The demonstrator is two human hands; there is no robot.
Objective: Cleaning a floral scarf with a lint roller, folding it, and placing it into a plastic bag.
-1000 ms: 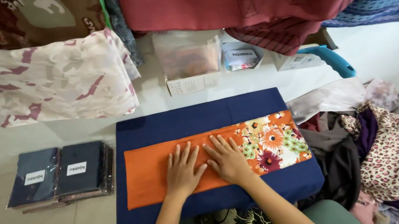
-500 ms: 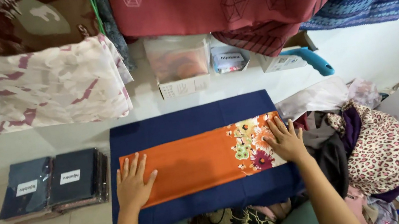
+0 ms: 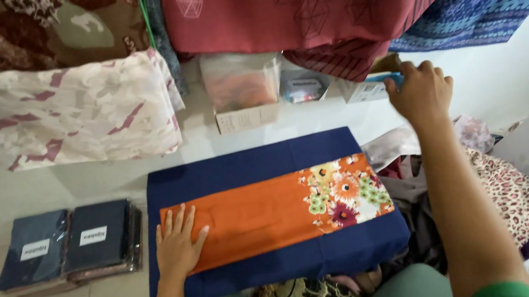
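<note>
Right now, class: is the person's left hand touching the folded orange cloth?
Touching. The head view shows the left hand lying flat, palm down, on the orange cloth.

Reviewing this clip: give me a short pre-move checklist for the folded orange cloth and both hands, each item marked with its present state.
1. Left hand flat on the orange cloth: ok.
2. Orange cloth lying smooth on the navy board: ok.
3. Cloth's floral end held down: not ok, nothing rests on it.
4. Right hand on the cloth: not ok, it is raised toward a blue object.
5. Right hand's grip on that object: cannot tell.
</note>
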